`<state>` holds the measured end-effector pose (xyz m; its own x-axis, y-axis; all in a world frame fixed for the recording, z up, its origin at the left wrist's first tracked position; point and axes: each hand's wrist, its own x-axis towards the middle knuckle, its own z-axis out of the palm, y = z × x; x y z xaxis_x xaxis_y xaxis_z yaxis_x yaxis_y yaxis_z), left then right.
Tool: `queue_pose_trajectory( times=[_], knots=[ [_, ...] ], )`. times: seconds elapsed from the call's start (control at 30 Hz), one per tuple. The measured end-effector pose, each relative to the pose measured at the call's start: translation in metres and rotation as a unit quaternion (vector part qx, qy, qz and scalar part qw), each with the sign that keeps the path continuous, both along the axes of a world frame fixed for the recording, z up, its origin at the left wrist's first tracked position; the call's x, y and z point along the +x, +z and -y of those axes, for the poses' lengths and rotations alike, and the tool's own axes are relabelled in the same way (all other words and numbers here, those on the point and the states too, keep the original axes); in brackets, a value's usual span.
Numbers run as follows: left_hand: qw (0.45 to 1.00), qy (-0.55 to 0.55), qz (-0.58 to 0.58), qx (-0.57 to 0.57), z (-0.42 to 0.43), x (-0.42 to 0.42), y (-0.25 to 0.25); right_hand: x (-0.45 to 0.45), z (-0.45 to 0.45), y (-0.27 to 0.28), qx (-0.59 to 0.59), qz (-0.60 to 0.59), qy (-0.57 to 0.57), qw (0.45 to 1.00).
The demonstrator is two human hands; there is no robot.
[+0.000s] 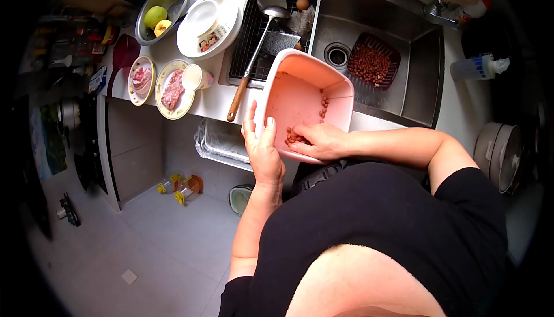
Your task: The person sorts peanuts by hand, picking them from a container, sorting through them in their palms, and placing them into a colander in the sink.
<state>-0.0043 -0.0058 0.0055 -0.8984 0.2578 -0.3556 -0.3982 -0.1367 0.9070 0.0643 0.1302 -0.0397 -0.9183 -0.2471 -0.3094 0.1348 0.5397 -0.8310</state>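
1. Pink basin [291, 95] is held before the sink [398, 25]; print on the bottle [462, 70], near 3 o'clock, is too small to be read.
2. Its mouth is turned upward, long axis from 12 to 6.
3. Its 9 o'clock rim is gripped by the left hand [265, 152]; reddish nuts [289, 137] are touched by the right hand's [323, 142] curled fingers; whether any are grasped cannot be told.
4. Nut-filled basket [394, 63] is seen at 2, ladle [257, 51] at 10.

The white surface [216, 99] and pink basin [294, 100] were brightly lit, a soft sheen was cast on the steel sink [352, 14], outer lines were bowed by fisheye distortion, and corners were blackened.
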Motion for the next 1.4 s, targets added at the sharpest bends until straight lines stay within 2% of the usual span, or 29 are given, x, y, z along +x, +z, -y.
queue_pose_trajectory(
  times=[0.07, 0.1, 0.13, 0.23, 0.3, 0.33, 0.37, 0.47, 0.5, 0.57, 0.6, 0.73, 0.8, 0.83, 0.87, 0.9, 0.93, 0.97, 1.0, 1.03, 1.07, 1.13, 1.17, 1.2, 1.23, 1.3, 1.37, 1.4],
  knots=[
    [0.999, -0.024, -0.02, -0.007, -0.002, 0.0, 0.0, 0.0, 0.006, -0.01, -0.148, -0.013, -0.094, 0.984],
    [0.999, -0.025, -0.021, -0.006, -0.003, 0.0, -0.001, -0.003, 0.006, -0.012, -0.147, -0.013, -0.094, 0.985],
    [0.999, -0.034, -0.016, -0.001, -0.003, -0.001, -0.001, -0.006, 0.007, -0.013, -0.243, 0.051, -0.129, 0.96],
    [0.999, -0.048, 0.008, 0.016, 0.002, 0.001, -0.004, -0.021, -0.001, -0.015, -0.495, 0.182, -0.208, 0.824],
    [0.998, -0.051, 0.028, 0.029, 0.005, 0.001, -0.01, -0.034, -0.015, -0.015, -0.493, 0.174, -0.265, 0.81],
    [0.998, -0.046, 0.027, 0.03, 0.008, 0.0, -0.014, -0.036, -0.031, -0.022, -0.576, 0.212, -0.198, 0.764],
    [0.998, -0.04, 0.026, 0.03, 0.012, 0.0, -0.019, -0.039, -0.034, -0.026, -0.663, 0.26, -0.205, 0.672],
    [0.998, -0.029, 0.054, 0.023, 0.022, -0.003, -0.04, -0.044, -0.04, -0.031, -0.743, 0.297, -0.227, 0.555],
    [0.997, -0.023, 0.073, 0.018, 0.025, -0.004, -0.046, -0.044, -0.04, -0.028, -0.742, 0.298, -0.226, 0.556],
    [0.996, -0.022, 0.083, 0.004, 0.031, -0.004, -0.056, -0.046, -0.036, -0.019, -0.747, 0.307, -0.289, 0.514],
    [0.995, -0.023, 0.096, -0.012, 0.033, -0.003, -0.06, -0.047, -0.037, -0.019, -0.768, 0.283, -0.259, 0.513],
    [0.991, -0.07, 0.079, -0.087, 0.046, -0.001, -0.07, -0.047, -0.035, -0.014, -0.786, 0.265, -0.274, 0.487],
    [0.96, -0.071, -0.101, -0.249, 0.045, 0.003, -0.071, -0.046, -0.034, -0.019, -0.784, 0.25, -0.279, 0.495],
    [0.961, -0.071, -0.101, -0.249, 0.041, 0.004, -0.065, -0.045, -0.033, -0.021, -0.783, 0.234, -0.285, 0.502],
    [0.925, -0.048, -0.246, -0.287, 0.038, 0.007, -0.058, -0.045, -0.033, -0.021, -0.782, 0.235, -0.285, 0.502],
    [0.867, -0.025, -0.385, -0.317, 0.03, 0.008, -0.045, -0.044, -0.032, -0.02, -0.784, 0.222, -0.302, 0.495],
    [0.913, -0.058, -0.355, -0.19, 0.021, 0.006, -0.037, -0.043, -0.031, -0.018, -0.784, 0.211, -0.318, 0.489],
    [0.914, -0.057, -0.354, -0.189, 0.008, 0.006, -0.034, -0.042, -0.029, -0.015, -0.783, 0.212, -0.319, 0.49],
    [0.962, -0.038, -0.259, -0.077, -0.008, 0.006, -0.033, -0.043, -0.028, -0.01, -0.783, 0.193, -0.33, 0.49],
    [0.987, -0.019, -0.158, 0.038, -0.024, 0.006, -0.032, -0.044, -0.025, -0.008, -0.784, 0.175, -0.341, 0.489],
    [0.987, 0.001, -0.054, 0.152, -0.038, 0.004, -0.033, -0.044, -0.023, -0.009, -0.772, 0.169, -0.369, 0.49],
    [0.935, 0.019, 0.12, 0.333, -0.054, -0.004, -0.044, -0.043, -0.018, -0.006, -0.774, 0.126, -0.37, 0.498],
    [0.917, 0.057, 0.17, 0.355, -0.058, -0.007, -0.06, -0.041, -0.016, -0.004, -0.776, 0.082, -0.371, 0.503],
    [0.905, 0.041, 0.195, 0.377, -0.061, -0.008, -0.058, -0.039, -0.014, -0.002, -0.742, 0.057, -0.393, 0.54],
    [0.891, 0.025, 0.219, 0.397, -0.064, -0.008, -0.056, -0.038, -0.013, 0.001, -0.742, 0.057, -0.394, 0.539],
    [0.885, 0.011, 0.219, 0.41, -0.07, -0.007, -0.055, -0.034, -0.008, 0.01, -0.675, -0.018, -0.413, 0.611],
    [0.88, -0.004, 0.22, 0.42, -0.072, -0.008, -0.054, -0.032, -0.004, 0.023, -0.684, -0.053, -0.41, 0.601],
    [0.873, -0.015, 0.23, 0.43, -0.073, -0.008, -0.052, -0.031, -0.004, 0.027, -0.63, -0.087, -0.414, 0.651]
  ],
)
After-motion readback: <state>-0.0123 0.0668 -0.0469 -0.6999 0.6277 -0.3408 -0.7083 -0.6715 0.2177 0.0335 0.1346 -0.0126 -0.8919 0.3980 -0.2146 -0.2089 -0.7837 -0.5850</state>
